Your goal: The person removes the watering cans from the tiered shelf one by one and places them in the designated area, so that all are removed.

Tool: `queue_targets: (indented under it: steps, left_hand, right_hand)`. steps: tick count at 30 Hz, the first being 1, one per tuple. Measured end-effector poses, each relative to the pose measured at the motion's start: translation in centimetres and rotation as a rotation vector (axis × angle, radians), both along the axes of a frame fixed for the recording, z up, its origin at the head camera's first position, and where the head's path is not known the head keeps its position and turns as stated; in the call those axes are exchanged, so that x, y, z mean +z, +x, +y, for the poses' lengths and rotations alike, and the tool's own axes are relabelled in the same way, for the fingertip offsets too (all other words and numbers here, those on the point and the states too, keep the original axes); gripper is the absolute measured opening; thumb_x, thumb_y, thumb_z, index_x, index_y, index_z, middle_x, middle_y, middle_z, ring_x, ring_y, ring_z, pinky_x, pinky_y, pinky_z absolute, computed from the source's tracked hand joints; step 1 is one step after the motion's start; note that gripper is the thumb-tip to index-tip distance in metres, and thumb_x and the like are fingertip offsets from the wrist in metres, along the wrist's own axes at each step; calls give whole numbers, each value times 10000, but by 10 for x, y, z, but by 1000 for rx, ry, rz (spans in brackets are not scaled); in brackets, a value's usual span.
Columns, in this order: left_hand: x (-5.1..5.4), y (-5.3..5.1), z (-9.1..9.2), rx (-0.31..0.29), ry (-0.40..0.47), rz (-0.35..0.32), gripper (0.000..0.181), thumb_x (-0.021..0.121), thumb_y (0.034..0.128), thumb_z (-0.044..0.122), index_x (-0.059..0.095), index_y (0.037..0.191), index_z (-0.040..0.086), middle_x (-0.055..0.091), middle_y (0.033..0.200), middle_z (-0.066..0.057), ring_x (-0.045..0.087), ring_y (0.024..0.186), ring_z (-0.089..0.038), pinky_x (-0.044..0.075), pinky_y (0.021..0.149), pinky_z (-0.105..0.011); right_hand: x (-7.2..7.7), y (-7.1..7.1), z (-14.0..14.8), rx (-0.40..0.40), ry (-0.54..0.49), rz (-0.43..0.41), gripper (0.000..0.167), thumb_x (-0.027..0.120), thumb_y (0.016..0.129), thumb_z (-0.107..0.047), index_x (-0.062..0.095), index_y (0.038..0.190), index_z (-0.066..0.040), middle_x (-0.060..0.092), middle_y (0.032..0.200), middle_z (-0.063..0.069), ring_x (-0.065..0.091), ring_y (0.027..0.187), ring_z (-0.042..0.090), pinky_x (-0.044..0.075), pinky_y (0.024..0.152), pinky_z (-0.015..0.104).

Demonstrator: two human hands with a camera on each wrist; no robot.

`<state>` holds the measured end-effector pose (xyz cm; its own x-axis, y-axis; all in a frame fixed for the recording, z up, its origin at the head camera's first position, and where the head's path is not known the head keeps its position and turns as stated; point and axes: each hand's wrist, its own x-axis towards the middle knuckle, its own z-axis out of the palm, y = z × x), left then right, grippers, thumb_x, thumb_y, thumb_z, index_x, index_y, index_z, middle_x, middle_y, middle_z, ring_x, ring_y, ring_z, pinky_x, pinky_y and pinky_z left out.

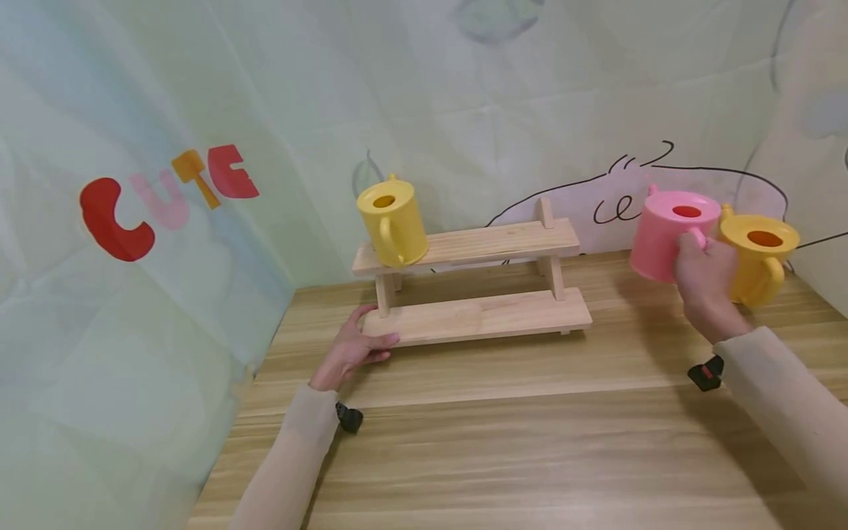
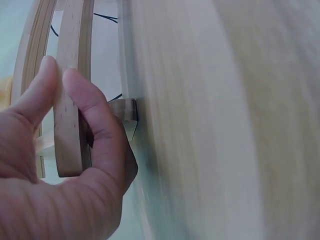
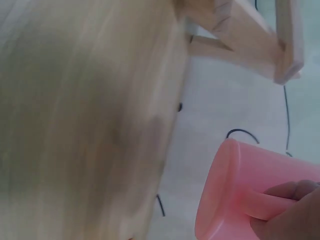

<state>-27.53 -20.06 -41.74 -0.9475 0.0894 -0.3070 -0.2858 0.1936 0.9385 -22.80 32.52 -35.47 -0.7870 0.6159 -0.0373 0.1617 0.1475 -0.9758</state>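
A two-tier wooden shelf (image 1: 477, 318) stands at the back of the table. My left hand (image 1: 358, 344) grips the left end of its lower board (image 2: 70, 125), thumb on one face and fingers on the other. On the upper board's left end sits a yellow watering can (image 1: 404, 228). To the right of the shelf, my right hand (image 1: 707, 280) holds a pink watering can (image 1: 662, 239) by its handle. The pink can (image 3: 250, 175) is off the table in the right wrist view. A second yellow can (image 1: 751, 258) stands just behind my right hand, partly hidden by it.
The wooden table (image 1: 503, 456) reaches back to a printed cloth (image 1: 430, 96) with coloured letters at the left and black line drawings behind the shelf. A small black device (image 1: 706, 373) hangs at my right cuff, another (image 1: 349, 417) at the left.
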Motion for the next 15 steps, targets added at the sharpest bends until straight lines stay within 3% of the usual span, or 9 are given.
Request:
queue_targets:
  steps: [6, 15]
  left_hand:
    - [1, 2, 1, -3, -12, 9, 945, 785, 979, -18, 226, 1717, 171, 484, 1382, -212, 666, 710, -60, 620, 615, -168]
    - [2, 2, 1, -11, -6, 4, 965, 794, 974, -14, 216, 1722, 179, 519, 1305, -176, 673, 715, -67, 628, 624, -177]
  right_hand:
    - [-16, -7, 14, -20, 14, -37, 520, 415, 1057, -374, 501, 567, -224, 403, 491, -129, 424, 547, 122, 336, 475, 272]
    - [-31, -6, 23, 28, 1, -94, 504, 389, 1073, -401, 515, 615, -231, 430, 533, -129, 458, 598, 125, 379, 518, 268]
